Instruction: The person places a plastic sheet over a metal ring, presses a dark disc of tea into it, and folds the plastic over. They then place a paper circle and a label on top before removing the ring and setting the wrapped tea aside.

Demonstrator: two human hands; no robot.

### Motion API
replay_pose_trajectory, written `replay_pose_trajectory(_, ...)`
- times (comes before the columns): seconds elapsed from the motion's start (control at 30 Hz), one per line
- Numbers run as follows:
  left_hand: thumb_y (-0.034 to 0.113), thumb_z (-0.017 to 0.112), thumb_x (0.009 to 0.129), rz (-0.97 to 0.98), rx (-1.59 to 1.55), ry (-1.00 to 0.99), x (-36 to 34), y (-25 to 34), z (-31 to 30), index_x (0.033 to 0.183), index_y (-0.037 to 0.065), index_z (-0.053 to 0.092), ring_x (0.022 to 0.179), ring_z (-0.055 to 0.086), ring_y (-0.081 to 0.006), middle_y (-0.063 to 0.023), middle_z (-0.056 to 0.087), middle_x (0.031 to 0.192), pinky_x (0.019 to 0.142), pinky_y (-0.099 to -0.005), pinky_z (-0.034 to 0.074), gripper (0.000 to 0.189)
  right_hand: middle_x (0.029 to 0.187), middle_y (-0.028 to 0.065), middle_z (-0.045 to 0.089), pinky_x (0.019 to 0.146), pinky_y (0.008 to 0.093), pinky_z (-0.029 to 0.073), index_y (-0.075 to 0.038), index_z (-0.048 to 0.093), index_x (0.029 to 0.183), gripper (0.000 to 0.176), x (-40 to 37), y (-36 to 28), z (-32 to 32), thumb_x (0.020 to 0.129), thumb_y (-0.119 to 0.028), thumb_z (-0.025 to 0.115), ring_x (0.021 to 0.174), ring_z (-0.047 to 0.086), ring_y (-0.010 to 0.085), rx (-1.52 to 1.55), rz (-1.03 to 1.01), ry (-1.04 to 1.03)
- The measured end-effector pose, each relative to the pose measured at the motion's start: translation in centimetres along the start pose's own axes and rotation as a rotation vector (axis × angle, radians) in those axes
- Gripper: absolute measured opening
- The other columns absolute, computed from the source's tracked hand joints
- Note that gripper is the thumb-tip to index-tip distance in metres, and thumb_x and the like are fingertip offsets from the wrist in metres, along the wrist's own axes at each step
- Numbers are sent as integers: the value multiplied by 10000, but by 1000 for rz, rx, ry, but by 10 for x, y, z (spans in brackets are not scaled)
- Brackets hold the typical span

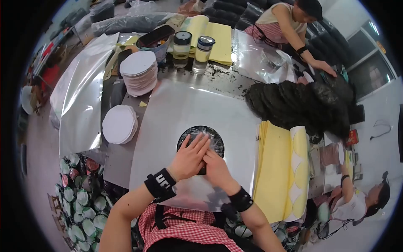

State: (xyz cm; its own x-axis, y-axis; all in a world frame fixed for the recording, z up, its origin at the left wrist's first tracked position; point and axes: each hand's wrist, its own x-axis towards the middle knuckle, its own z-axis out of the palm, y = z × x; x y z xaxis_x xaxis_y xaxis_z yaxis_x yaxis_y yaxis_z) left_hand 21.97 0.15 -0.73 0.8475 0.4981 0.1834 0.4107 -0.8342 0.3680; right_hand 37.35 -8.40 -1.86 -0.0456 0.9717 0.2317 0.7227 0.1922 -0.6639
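Observation:
Both hands rest on a dark round disc (185, 143) wrapped in clear plastic, which lies on a shiny metal sheet (168, 113) in the middle. My left hand (191, 158) lies over the disc's left and centre, its fingers spread and pointing up and to the right. Against it from the right, my right hand (216, 166) touches the left fingers; its own fingers are partly hidden, so what they hold cannot be made out. Black wristbands circle both wrists. The lower part of the disc is covered by the hands.
Stacks of white paper discs (119, 124) stand left. Two lidded glass jars (203, 54) are behind. Yellow sticker sheets (275, 172) lie right, below a row of dark round cakes (289, 98). Two co-workers (273, 19) are at the back right and lower right.

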Motion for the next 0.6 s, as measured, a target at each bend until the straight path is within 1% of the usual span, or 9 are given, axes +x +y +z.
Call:
replay_pose_trajectory(0.03,381,576,901,-24,7,-61,1,-2,5,1504,6,343,1498,200,-363,-162,275,1603,1201,-547,141,747,1230,185,657,987,392,501,3,655,1187,361,-10,7,-14,837,26,564,1145,626,344,23,-89,50)
replay_pose_trajectory(0.07,381,576,901,-27,11,-39,2,-4,6,1504,6,343,1498,200,-363,-162,275,1603,1201,-547,141,747,1239,180,646,984,382,491,6,671,1114,297,-27,-2,-46,833,10,575,1170,613,325,318,224,91)
replay_pose_trajectory(0.2,440,558,934,4,38,-94,3,0,5,1514,19,336,1507,160,-363,-142,238,1621,1198,-548,141,750,1186,246,613,987,448,447,34,595,1206,407,-115,101,-199,916,-237,687,1140,568,407,-574,453,648)
replay_pose_trajectory(0.3,428,576,924,-24,44,-59,3,1,7,1511,17,341,1506,160,-372,-149,242,1618,1197,-548,140,755,1073,294,657,924,497,460,77,659,1055,617,-214,195,-317,993,-510,480,1043,605,470,-638,1280,510)
replay_pose_trajectory(0.37,422,581,922,17,57,-94,2,4,6,1511,12,339,1505,162,-373,-150,245,1617,1198,-545,137,757,933,275,690,787,538,497,53,706,893,718,-266,223,-311,997,-583,390,897,649,478,-753,1298,623)
replay_pose_trajectory(0.43,417,585,920,4,89,-102,10,3,2,1510,7,336,1504,164,-374,-151,249,1615,1199,-543,134,760,829,221,697,679,567,501,-15,720,810,615,-258,245,-276,1001,-518,423,788,665,451,-1009,1099,176)
replay_pose_trajectory(0.47,411,587,919,-12,93,-105,9,5,2,1510,1,334,1502,167,-377,-154,248,1615,1199,-540,130,762,805,195,687,651,563,506,-47,716,823,521,-205,165,-243,1000,-453,442,776,671,411,-1012,877,30)
replay_pose_trajectory(0.53,406,589,917,-5,105,-127,7,7,1,1509,-4,331,1501,170,-379,-156,246,1615,1200,-537,126,765,807,160,685,707,477,518,-65,697,885,432,-168,107,-175,989,-425,481,774,660,381,-570,595,33)
replay_pose_trajectory(0.6,395,603,913,-18,143,-94,8,9,1,1493,4,369,1487,210,-373,-151,286,1598,1193,-546,151,738,853,167,691,730,455,509,-64,675,920,385,-137,37,-160,985,-404,506,794,654,382,-8,766,55)
